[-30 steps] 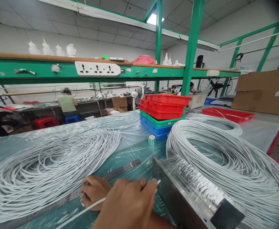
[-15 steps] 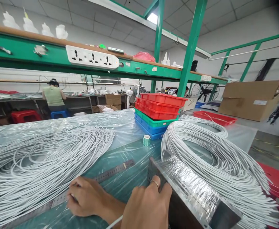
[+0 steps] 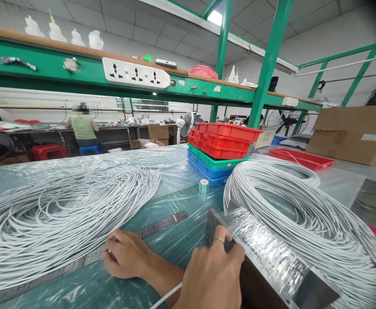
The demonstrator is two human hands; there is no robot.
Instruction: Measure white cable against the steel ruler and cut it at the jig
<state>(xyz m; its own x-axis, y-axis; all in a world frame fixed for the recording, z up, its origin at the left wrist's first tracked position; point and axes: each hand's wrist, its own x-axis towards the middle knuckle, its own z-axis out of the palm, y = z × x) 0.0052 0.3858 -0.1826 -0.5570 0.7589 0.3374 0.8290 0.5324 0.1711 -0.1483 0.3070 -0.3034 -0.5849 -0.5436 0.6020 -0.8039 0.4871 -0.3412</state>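
Note:
My left hand (image 3: 128, 253) rests on the steel ruler (image 3: 164, 224), its fingers curled closed; whatever they hold, if anything, is hidden. My right hand (image 3: 212, 272), with a ring on one finger, is closed against the near end of a metal block (image 3: 268, 249) wrapped in shiny film. A white wire (image 3: 167, 296) comes out from under the right hand toward the bottom edge; the fingers hide where it goes. To the left lies a large coil of white wire (image 3: 136, 189), beside the ruler. Another large wire coil (image 3: 304, 219) sits behind and right of the block.
Stacked red, green and blue trays (image 3: 222, 148) stand mid-table, with a green tape roll (image 3: 204, 186) in front. A red tray (image 3: 300, 159) and a cardboard box (image 3: 352, 133) are at the right. A shelf with a power strip (image 3: 134, 73) crosses above. One person (image 3: 83, 126) sits far back.
The view has swung slightly left, so everything appears shifted right. Both hands keep about the same places relative to the ruler and the metal block.

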